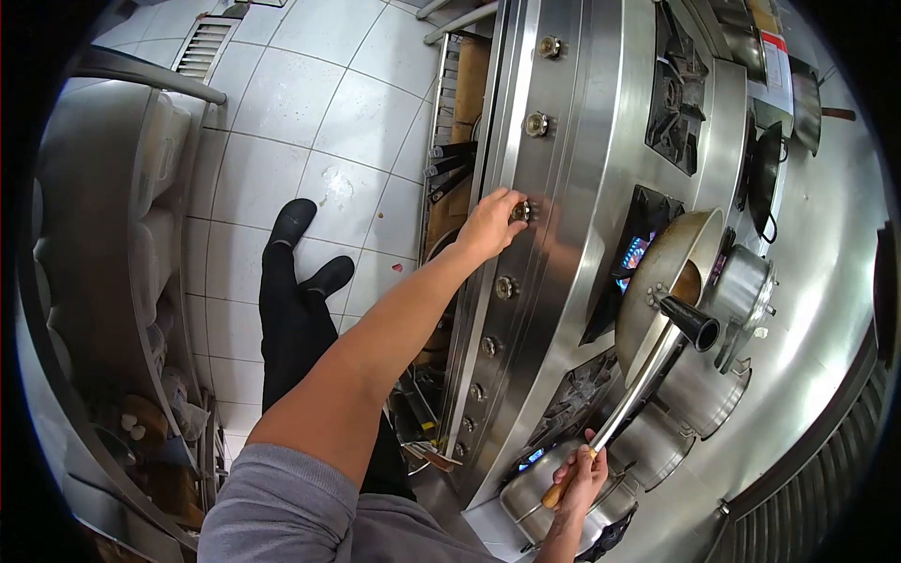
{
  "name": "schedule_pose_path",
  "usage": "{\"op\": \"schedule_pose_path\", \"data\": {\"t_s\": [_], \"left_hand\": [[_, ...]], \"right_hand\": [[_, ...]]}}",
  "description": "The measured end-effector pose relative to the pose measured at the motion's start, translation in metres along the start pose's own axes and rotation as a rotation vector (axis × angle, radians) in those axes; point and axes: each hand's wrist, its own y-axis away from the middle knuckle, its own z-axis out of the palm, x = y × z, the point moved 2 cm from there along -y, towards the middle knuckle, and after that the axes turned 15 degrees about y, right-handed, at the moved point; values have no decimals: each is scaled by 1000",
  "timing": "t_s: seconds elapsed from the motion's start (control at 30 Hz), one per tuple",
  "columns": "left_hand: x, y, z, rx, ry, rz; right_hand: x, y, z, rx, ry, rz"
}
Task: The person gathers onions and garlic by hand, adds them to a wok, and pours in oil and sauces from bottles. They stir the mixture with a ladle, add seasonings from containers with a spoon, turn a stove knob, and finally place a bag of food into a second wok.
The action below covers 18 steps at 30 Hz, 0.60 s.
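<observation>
My left hand reaches across to the stove front, its fingers closed round a control knob. In my right hand is the wooden end of a long-handled ladle. The ladle's metal shaft runs up to a wok, whose interior is mostly turned away from me. The wok sits tilted over a burner, its black hollow handle sticking out towards me. Blue light, seemingly flame, shows at the burner beside the wok.
More knobs line the steel stove front. Another burner lies beyond. Pots and a lidded pot stand along the wall. Pan handles jut from a shelf below. Shelving lies left, across the tiled floor.
</observation>
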Motion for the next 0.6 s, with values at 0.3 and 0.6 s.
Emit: {"op": "schedule_pose_path", "data": {"t_s": [0.3,0.6], "left_hand": [[0,0,0,-11,-19,-11],[1,-3,-1,-17,11,-54]], "right_hand": [[2,-1,3,1,-16,-3],[6,-2,5,4,-20,3]]}}
